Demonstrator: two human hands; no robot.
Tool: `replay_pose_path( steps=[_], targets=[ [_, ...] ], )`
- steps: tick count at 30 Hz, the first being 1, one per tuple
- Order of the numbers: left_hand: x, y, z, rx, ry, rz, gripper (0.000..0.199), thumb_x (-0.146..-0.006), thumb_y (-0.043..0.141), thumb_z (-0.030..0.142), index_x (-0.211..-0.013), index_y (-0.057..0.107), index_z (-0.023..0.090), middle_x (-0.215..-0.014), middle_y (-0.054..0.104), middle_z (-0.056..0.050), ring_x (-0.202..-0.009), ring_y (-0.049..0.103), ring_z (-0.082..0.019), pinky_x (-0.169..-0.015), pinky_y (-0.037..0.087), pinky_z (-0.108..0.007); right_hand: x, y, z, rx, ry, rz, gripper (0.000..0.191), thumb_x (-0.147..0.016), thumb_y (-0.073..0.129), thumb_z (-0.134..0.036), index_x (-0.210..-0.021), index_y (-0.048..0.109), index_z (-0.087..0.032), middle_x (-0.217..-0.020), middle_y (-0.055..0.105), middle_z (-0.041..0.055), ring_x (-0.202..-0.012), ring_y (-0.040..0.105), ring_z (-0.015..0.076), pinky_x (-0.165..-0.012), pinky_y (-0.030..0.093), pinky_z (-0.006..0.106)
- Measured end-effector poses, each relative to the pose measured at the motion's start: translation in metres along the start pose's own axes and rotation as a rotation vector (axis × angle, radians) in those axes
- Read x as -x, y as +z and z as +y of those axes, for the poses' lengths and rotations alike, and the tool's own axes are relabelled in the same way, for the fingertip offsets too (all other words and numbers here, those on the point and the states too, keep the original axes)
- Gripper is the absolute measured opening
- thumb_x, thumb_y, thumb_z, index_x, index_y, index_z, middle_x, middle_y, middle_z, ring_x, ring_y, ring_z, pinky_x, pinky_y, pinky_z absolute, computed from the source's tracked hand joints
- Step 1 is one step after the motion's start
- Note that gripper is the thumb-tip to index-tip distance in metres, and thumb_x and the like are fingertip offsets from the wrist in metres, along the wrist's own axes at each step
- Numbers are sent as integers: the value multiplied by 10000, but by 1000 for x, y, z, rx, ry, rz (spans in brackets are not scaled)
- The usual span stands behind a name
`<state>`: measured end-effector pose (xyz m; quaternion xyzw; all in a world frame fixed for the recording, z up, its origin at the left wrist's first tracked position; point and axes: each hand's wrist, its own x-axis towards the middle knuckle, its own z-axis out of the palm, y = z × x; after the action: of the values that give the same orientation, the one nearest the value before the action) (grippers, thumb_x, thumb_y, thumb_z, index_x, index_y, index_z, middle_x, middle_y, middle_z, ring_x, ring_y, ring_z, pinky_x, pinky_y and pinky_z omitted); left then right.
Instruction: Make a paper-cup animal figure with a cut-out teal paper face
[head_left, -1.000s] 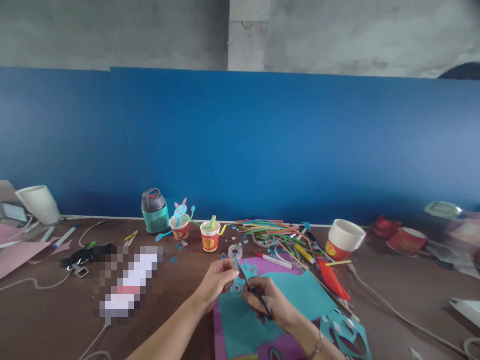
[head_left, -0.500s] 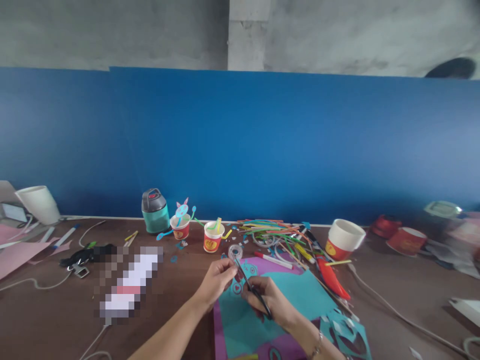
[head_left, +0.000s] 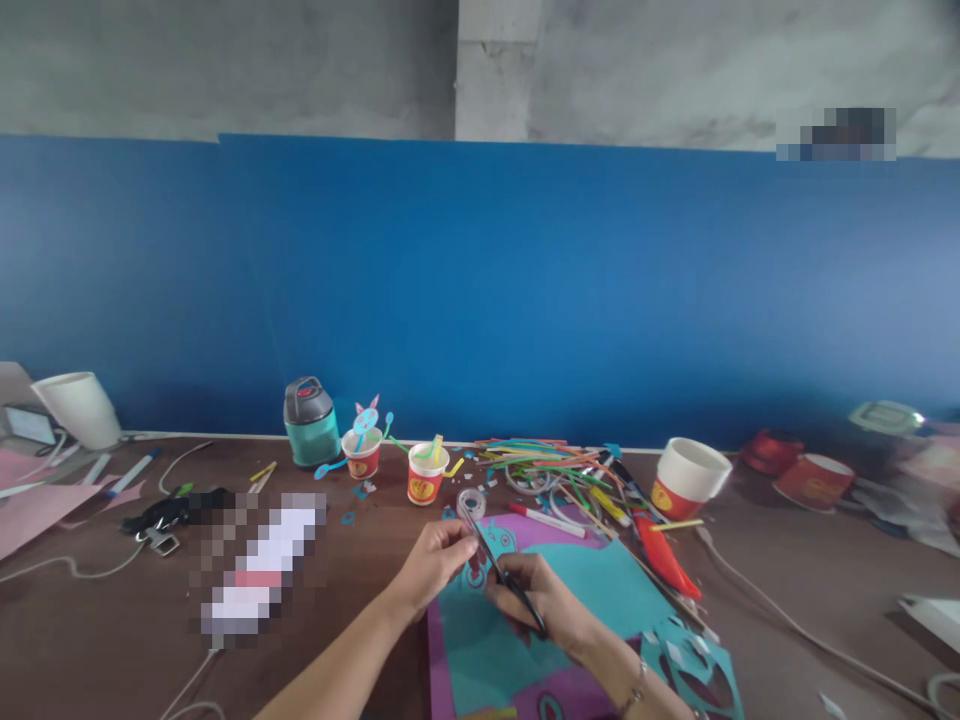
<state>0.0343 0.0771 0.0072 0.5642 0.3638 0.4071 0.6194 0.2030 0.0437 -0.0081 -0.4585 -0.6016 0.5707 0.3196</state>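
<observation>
My right hand (head_left: 540, 600) grips black-handled scissors (head_left: 491, 550), whose blades point up and left to the fingertips of my left hand (head_left: 439, 562). Those left fingers are pinched together on something too small to make out. Both hands are over teal paper (head_left: 570, 590), which lies on purple paper (head_left: 441, 670). Drawn round shapes show on the paper just beyond the fingers. A roll of clear tape (head_left: 471, 503) lies right behind the scissor tips. Cut teal scraps (head_left: 694, 665) sit beside my right wrist.
Behind the hands stand a paper cup (head_left: 426, 487), a cup with a cat figure (head_left: 363, 465) and a teal canister (head_left: 311, 430). Pipe cleaners (head_left: 540, 460) lie heaped right of them, near a marker (head_left: 551, 520), a red object (head_left: 664, 560) and a larger cup (head_left: 690, 480).
The scissors and my right hand have shifted very slightly, and the blades look closer together. At the top right, a dark shape behind the partition has moved left and is now pixelated.
</observation>
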Motion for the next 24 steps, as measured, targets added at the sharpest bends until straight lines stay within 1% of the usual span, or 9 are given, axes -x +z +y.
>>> replay_pose_path(
  steps=[5,10,12,16,21,24],
  targets=[
    [0,0,0,4,-4,-5,398,-666,652,514,-560,589,135,-389,343,73,-379,230,-54,-412,123,-233,0,0,1,14,10,5,243,-712,647,-366,-676,524,-160,-365,418,-100,-289,348,36,-291,300,137],
    [1,0,1,13,-16,-35,401,-654,661,516,-544,580,139,-390,340,74,-374,217,-52,-408,109,-238,1,0,-2,-22,0,-19,263,-697,670,-382,-698,540,-154,-396,441,-90,-318,401,48,-317,341,147],
    [1,0,1,5,-18,-44,397,-656,657,509,-539,580,138,-392,346,71,-374,220,-53,-408,110,-240,1,1,-3,-22,-1,-14,261,-693,671,-378,-694,538,-154,-395,439,-90,-318,397,47,-316,339,148],
    [1,0,2,11,-21,-53,392,-656,653,506,-543,588,136,-413,409,50,-380,234,-54,-411,122,-242,3,0,-6,14,30,10,256,-693,658,-378,-663,532,-158,-370,433,-89,-298,366,44,-302,311,149],
    [2,-1,3,48,-52,-85,357,-642,671,472,-546,584,138,-445,494,27,-378,239,-48,-415,120,-235,3,-2,-7,16,22,-30,313,-696,645,-448,-713,559,-148,-391,457,-77,-310,394,51,-310,315,152],
    [3,-1,4,79,-63,-98,337,-645,673,443,-545,565,140,-482,544,8,-381,256,-45,-415,122,-232,4,-2,-6,18,29,-34,341,-692,647,-479,-711,561,-149,-398,450,-81,-316,398,51,-312,312,153]
  ],
)
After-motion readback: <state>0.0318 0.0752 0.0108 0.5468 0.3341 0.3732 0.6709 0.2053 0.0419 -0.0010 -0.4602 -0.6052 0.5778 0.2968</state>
